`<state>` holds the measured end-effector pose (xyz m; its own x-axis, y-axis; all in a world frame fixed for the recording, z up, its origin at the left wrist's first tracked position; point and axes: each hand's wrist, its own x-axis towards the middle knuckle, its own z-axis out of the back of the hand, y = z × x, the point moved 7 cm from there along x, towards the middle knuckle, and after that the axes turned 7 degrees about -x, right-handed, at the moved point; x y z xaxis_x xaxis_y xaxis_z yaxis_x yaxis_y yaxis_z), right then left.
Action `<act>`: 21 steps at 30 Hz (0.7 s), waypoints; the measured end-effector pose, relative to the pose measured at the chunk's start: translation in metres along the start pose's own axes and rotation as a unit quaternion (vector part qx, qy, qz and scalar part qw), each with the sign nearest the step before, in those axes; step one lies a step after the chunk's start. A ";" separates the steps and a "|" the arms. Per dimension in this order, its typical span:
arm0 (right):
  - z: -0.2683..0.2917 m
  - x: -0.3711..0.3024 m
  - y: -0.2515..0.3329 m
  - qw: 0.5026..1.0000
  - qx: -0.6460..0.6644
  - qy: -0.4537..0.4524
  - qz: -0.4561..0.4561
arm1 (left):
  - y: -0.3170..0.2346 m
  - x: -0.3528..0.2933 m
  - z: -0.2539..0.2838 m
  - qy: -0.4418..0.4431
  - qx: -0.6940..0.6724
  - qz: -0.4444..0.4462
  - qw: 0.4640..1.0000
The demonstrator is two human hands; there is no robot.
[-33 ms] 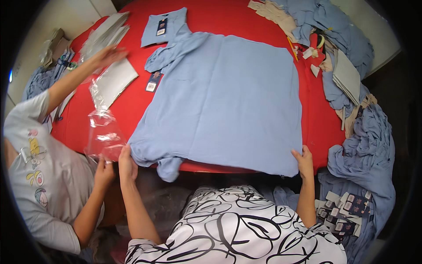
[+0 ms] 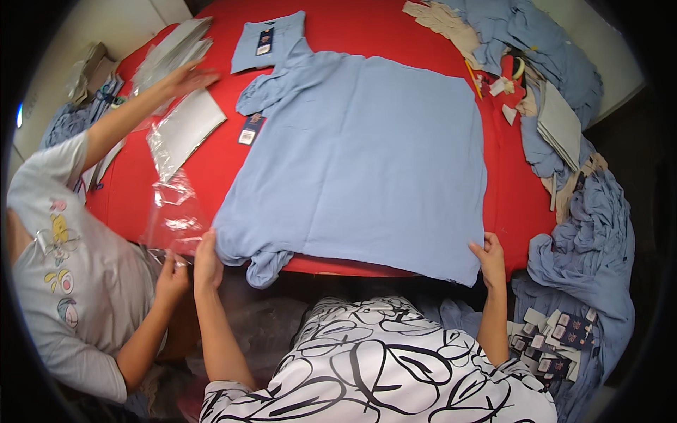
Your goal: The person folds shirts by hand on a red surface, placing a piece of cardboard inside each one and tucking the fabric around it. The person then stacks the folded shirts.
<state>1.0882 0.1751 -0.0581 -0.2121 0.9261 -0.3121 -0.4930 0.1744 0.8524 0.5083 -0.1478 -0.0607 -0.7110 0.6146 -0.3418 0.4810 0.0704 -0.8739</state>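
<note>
A light blue shirt (image 2: 360, 162) lies spread lengthwise on the red-covered table (image 2: 504, 190), with its sleeves toward the left. My left hand (image 2: 208, 261) pinches its near left edge beside a sleeve (image 2: 268, 268) that droops over the table edge. At the near right corner, my right hand (image 2: 491, 259) has the hem between thumb and fingers. A dark blue hang tag (image 2: 251, 130) shows by the far sleeve. Beyond it rests a folded blue shirt (image 2: 247, 53) with its own tag.
On the left, a co-worker's hand (image 2: 173, 278) holds a clear plastic bag (image 2: 174, 211); their other hand (image 2: 190, 79) hovers over white packing sheets (image 2: 187, 127). Blue garments (image 2: 585, 233) heap up at right, with loose tags (image 2: 553, 342) on them. A pencil (image 2: 474, 79) lies far right.
The co-worker's raised hand has moved slightly away and to the right. The near sleeve's hanging end has swung a little left. Both my hands keep their hold on the shirt.
</note>
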 end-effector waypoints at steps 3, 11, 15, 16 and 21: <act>-0.008 -0.023 0.024 0.997 0.038 0.060 0.001 | 0.020 -0.020 -0.013 0.065 0.139 0.124 0.980; 0.058 -0.019 -0.004 0.994 0.003 -0.096 0.046 | 0.003 -0.066 -0.026 0.139 0.186 0.133 0.963; 0.078 -0.007 0.007 0.935 -0.296 -0.185 0.057 | 0.016 -0.053 -0.048 0.186 0.292 0.126 0.930; 0.071 -0.005 0.010 0.902 -0.378 -0.195 0.071 | 0.020 -0.044 -0.040 0.166 0.365 0.115 0.909; -0.007 0.013 0.066 0.827 -0.457 -0.273 0.183 | 0.006 0.015 -0.032 0.003 0.397 -0.003 0.918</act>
<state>1.0468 0.1963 -0.0094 -0.1990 0.9175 0.3444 -0.9646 -0.2454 0.0965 0.5171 -0.1129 -0.0594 -0.7083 0.6206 -0.3365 -0.0507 -0.5202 -0.8525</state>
